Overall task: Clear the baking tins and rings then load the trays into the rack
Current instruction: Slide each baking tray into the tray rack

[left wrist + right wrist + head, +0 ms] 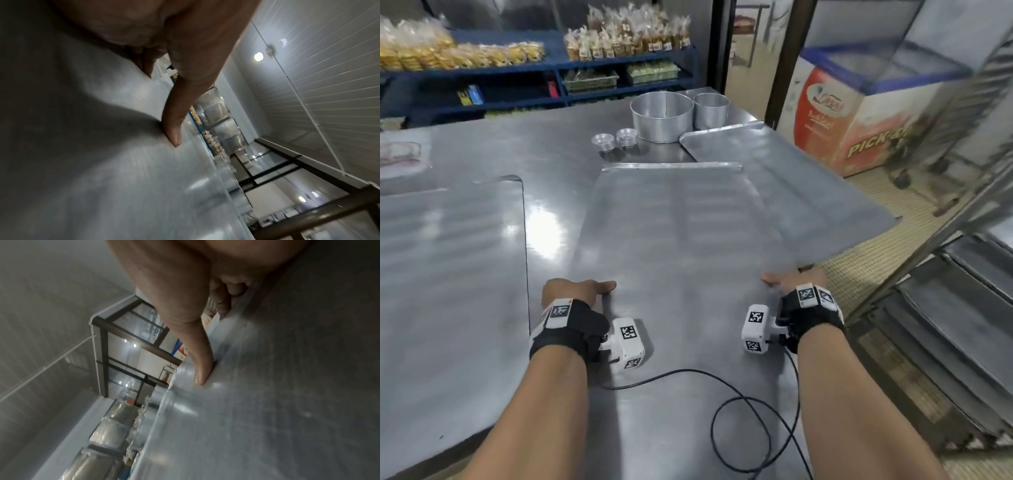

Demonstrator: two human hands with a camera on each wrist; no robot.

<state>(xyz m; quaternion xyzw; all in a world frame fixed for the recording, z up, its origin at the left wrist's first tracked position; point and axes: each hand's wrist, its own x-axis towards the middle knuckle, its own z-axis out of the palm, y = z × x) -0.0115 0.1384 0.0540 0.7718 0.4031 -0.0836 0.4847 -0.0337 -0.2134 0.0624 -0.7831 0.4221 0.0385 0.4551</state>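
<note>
At six o'clock, both thumbs lie flat atop the dull, flat metal tray (pixel 671 222): left hand (pixel 571 291) and right hand (pixel 791 282) grip its near edge. Round tins (pixel 662 116) stand at twelve; rack (pixel 945 308) at three.

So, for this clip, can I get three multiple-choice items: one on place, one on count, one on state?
1. Where do the small clear plastic cups stand?
A. inside a tin
B. left of the large round metal baking tin
C. on the floor

2. How many round baking tins stand on the steel table?
A. one
B. two
C. four

3. What are the left hand and right hand doing?
A. hanging idle
B. lifting a cup
C. holding the near edge of the middle flat metal tray

Key:
1. B, they sit at its left.
2. B, the large one and a smaller round metal baking tin.
3. C, both thumbs lie on that edge.
</note>
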